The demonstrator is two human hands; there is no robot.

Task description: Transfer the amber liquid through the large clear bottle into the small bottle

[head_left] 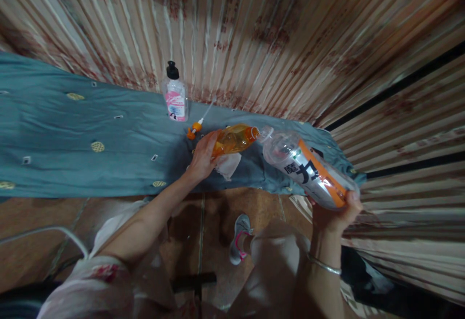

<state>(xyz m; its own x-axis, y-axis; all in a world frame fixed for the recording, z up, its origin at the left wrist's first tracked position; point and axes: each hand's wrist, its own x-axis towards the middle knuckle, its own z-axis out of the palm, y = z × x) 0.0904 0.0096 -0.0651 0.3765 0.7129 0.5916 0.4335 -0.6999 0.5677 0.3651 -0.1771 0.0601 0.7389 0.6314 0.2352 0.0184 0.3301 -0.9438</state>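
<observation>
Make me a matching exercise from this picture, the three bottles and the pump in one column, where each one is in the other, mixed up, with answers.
Things:
1. Pump
2. Big bottle
3. Amber bottle
4. Black-capped bottle

Places:
A. In the left hand
B. Standing by the curtain
C. Lying on the cloth
D. In the right hand

Pairs: 1-C, 2-D, 3-A, 4-B

It's dim in here, and the light seems to fall from overhead, though I can't be sure. A soft shadow lies on the teal patterned cloth (pixel 54 130) beside the left hand (pixel 204 157); the brown tiled floor (pixel 185 241) is gloomier. Pale glints catch the clear plastic bottle with a silver-and-orange label (pixel 314 171), its smaller print blurred. The pleated beige curtain with reddish flowers (pixel 225 33) stretches and fans outward toward the edges.
</observation>
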